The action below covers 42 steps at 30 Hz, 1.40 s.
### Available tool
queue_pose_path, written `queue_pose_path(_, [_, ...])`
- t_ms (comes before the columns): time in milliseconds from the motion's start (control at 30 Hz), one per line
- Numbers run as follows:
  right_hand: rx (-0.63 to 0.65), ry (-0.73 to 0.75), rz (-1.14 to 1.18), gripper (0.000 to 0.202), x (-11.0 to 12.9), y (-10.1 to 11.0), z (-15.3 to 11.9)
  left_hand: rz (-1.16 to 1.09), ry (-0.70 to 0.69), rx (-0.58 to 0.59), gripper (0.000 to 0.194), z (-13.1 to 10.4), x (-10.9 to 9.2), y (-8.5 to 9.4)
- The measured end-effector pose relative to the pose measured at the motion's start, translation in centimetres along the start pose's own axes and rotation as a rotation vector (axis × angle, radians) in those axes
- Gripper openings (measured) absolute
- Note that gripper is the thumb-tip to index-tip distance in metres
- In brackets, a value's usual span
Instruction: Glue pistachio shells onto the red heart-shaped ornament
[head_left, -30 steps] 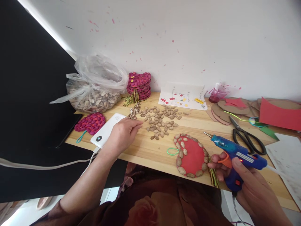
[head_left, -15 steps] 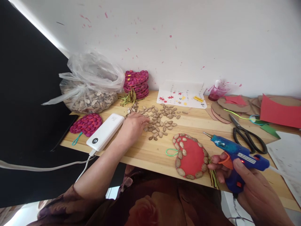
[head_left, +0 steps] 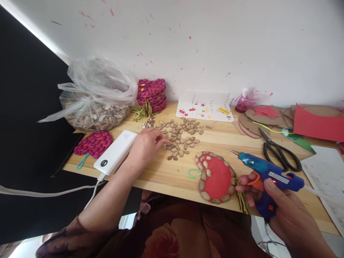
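My left hand (head_left: 150, 143) is at the left edge of a loose spread of shell pieces (head_left: 185, 134), fingers curled together; whatever they pinch is hidden. In my right hand (head_left: 268, 193) is a blue hot glue gun (head_left: 279, 175), its metal tip pointing left and a finger at the orange trigger. Left of the gun lies a red shape (head_left: 218, 179) edged with brown shells, with more shells inside its upper left part. A green loop (head_left: 194, 173) sticks out at its left, and a yarn tassel (head_left: 242, 200) hangs at its lower right.
A white power bank (head_left: 116, 152) with a cable lies beside a purple shell-covered piece (head_left: 94, 144). Behind are a plastic bag of shells (head_left: 96, 111), stacked purple pieces (head_left: 152, 95) and a star-strewn paper (head_left: 188, 104). Black scissors (head_left: 281, 152) and cardboard shapes (head_left: 263, 116) are at the right.
The whole view has shifted slightly. My left hand has drawn its fingers closer together at the shells. My right hand still holds the glue gun in much the same pose.
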State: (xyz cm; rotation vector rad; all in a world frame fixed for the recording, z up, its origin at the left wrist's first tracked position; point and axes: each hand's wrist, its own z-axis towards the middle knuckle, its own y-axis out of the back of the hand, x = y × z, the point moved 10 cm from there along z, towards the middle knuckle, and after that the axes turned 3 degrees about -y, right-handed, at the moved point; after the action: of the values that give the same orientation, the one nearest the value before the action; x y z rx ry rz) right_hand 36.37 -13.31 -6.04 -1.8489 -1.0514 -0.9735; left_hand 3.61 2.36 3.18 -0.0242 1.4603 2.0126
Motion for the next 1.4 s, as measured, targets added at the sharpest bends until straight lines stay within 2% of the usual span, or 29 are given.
queue_pose_path(100, [0.012,0.029,0.001,0.024,0.4,-0.4,-0.1,-0.032,0.050,0.047,0.014,0.1,0.1,-0.6])
queue_pose_path(200, [0.028,0.043,0.021,0.023,0.5,-0.7,-0.1,-0.053,0.095,0.075,0.019,0.0,0.1,-1.0])
queue_pose_path(333, [0.065,0.033,0.032,0.022,0.4,-1.0,-0.1,-0.048,0.091,0.074,0.023,0.0,-0.1,-0.8])
queue_pose_path(500, [0.076,0.043,0.020,0.020,0.5,-1.1,-0.1,0.010,0.034,0.002,0.038,0.0,-0.2,-0.1])
queue_pose_path(567, [0.071,0.048,0.021,0.021,0.5,-0.9,-0.1,0.001,-0.014,-0.006,0.032,0.0,-0.3,-0.1])
queue_pose_path(633, [0.077,0.050,0.016,0.022,0.5,-0.9,-0.1,-0.039,-0.071,0.006,0.017,-0.1,-0.7,-0.3])
queue_pose_path(733, [0.081,0.049,0.008,0.022,0.5,-0.9,0.0,-0.090,-0.105,0.014,0.024,-0.2,-1.4,-0.4])
queue_pose_path(867, [0.079,0.049,0.019,0.022,0.5,-1.0,0.0,-0.109,-0.021,0.040,0.016,-0.2,-1.3,-0.4])
queue_pose_path(1033, [0.082,0.066,0.036,0.026,0.9,-1.6,-0.2,-0.092,0.083,0.066,0.024,-0.3,-0.3,-0.7])
queue_pose_path(1167, [0.087,0.069,0.036,0.023,1.2,-2.1,-0.4,-0.101,0.109,0.067,0.026,-0.4,0.1,-0.9])
queue_pose_path(1400, [0.091,0.058,0.031,0.023,1.4,-2.4,-0.7,-0.073,0.127,0.024,0.033,-0.7,-0.2,-0.2])
